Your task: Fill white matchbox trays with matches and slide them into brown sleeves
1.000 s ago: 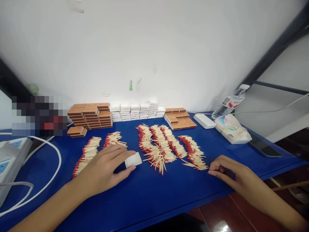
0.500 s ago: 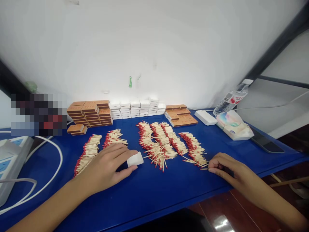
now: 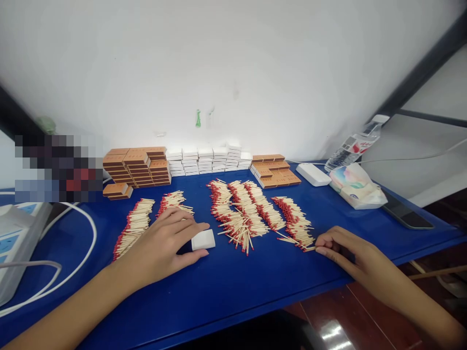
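Thumb and fingers of my left hand (image 3: 170,240) close around a small white matchbox tray (image 3: 203,238) on the blue table. Its inside cannot be made out from here. At the near end of the rightmost row of red-tipped matches (image 3: 294,218), my right hand (image 3: 341,250) pinches the pale end of a match (image 3: 309,249). That match's red head points left, towards the row. More matches (image 3: 242,214) lie in slanting rows between my hands. Two further rows (image 3: 134,226) lie on the left, partly hidden behind my left hand and forearm.
Orange matchbox sleeves (image 3: 136,167) are stacked at the back left, white trays (image 3: 206,160) in the middle, more orange sleeves (image 3: 275,171) to the right. A white block (image 3: 313,174), tissue pack (image 3: 357,187), bottle (image 3: 357,143) and phone (image 3: 408,211) lie rightward. A power strip (image 3: 22,243) with cables stands left.
The view has shifted slightly. My left hand still holds the tray in nearly the same place, and my right hand keeps its pinch at the end of the right row.
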A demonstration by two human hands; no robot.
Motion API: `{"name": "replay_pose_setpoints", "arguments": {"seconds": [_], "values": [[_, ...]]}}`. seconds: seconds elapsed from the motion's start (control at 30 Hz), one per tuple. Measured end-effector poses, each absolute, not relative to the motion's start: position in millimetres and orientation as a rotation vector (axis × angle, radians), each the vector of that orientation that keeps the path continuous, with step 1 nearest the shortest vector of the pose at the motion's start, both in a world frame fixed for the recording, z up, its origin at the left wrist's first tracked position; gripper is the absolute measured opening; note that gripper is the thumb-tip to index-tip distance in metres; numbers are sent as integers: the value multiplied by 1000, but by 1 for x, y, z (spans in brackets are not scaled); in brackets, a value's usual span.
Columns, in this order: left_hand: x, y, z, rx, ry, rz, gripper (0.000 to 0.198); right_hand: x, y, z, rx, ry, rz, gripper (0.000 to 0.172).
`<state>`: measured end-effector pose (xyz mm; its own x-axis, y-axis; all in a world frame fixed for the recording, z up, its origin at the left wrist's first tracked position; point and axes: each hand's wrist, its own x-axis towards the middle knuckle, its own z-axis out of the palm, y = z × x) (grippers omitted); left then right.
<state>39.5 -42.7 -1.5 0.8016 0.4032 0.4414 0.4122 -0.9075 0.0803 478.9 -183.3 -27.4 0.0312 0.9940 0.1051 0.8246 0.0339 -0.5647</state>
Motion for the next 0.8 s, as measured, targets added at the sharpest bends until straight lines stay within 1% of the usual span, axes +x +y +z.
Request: {"name": "replay_pose_setpoints", "arguments": {"seconds": [0.1, 0.17, 0.3, 0.47, 0.63, 0.8], "values": [[38, -43, 0, -2951, -720, -673, 49, 478, -185, -26, -1853, -1845, 493, 33], [37, -44, 3, -2927, -776, -644, 49, 479, -187, -27, -1845, -1866, 521, 32], [34, -44, 9, -2898, -830, -596, 39, 480, -189, -30, -1797, -1877, 503, 30], [34, -43, 8, -2935, -826, -572, 29, 477, -190, -30, -1812, -1855, 519, 31], [36, -43, 5, -2960, -780, -633, 19, 468, -192, -27, -1843, -1870, 554, 33], [40, -44, 4, -2965, -754, -695, 18, 455, -195, -26, -1818, -1923, 492, 34]]}}
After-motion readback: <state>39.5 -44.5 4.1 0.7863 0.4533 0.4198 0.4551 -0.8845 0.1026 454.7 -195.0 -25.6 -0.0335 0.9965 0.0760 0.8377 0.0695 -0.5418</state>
